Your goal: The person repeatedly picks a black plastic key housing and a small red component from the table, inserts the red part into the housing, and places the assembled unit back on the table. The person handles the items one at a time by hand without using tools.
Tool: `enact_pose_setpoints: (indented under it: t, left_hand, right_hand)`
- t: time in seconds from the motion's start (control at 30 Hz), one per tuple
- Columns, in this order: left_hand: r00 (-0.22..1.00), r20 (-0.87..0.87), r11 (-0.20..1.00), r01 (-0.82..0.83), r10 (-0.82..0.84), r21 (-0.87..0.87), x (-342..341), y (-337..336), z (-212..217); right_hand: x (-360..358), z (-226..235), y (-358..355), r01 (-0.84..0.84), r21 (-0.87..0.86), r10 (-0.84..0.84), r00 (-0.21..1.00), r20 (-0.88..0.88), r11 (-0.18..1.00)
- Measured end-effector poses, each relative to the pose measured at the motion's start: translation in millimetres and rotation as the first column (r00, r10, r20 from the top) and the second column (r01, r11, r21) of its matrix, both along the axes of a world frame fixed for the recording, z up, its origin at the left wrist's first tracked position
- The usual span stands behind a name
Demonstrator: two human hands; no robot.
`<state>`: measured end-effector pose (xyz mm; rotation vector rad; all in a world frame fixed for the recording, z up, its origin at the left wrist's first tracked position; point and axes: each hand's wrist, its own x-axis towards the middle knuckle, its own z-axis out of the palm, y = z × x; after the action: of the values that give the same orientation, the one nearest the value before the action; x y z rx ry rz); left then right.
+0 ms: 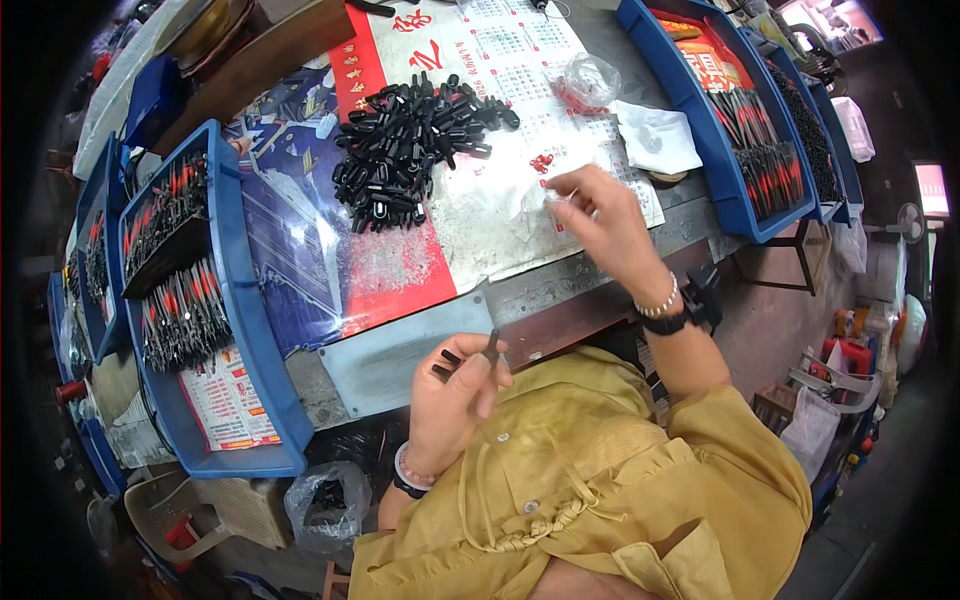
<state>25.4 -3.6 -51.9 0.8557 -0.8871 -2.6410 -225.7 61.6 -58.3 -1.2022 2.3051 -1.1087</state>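
Left hand (450, 405): fingers curled closed on small black pieces (492, 346), three dark ends showing, more may be hidden in the palm. Held low, just off the bench's near edge, probably so the stock stays close to my body and both hands can meet there.

Right hand (605, 217): thumb and index close together over the bench, narrow gap; can't tell if anything is pinched. Fingertips are near the loose red bits (541, 162), one small cluster, too tiny to count. They look set out within easy right-hand reach.

Workbench (592, 266), going out: one pale metal plate (400, 355) at the near edge, likely a work pad. One heap of black parts (405, 150) toward the far edge, left of the red bits; overlapping, can't count. Two printed sheets underneath: a red-and-white one (470, 235) and a blue one (290, 220), presumably to keep the top clean. One clear bag (590, 82) with red in it and one white sheet (657, 138), both toward the right edge.

Ends: one near blue tray at the left edge (265, 370), one at the right edge (700, 135). Each has two bunches of black-and-red tools (185, 315), seemingly racked side by side to save room. More blue trays behind both.
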Motion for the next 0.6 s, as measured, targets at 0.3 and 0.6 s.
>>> enact_pose_setpoints:
  t: [0.3,0.6]
  left_hand:
    - [0.997,0.080,0.998,0.012,-0.006,-0.067,0,2,6]
    - [0.998,0.048,0.993,0.055,-0.050,-0.109,-3,-1,5]
  right_hand:
    - [-21,-29,-13,-0.065,0.101,0.097,0.931,-0.352,0.993]
    - [50,13,21,0.035,-0.195,0.139,0.580,0.803,0.980]
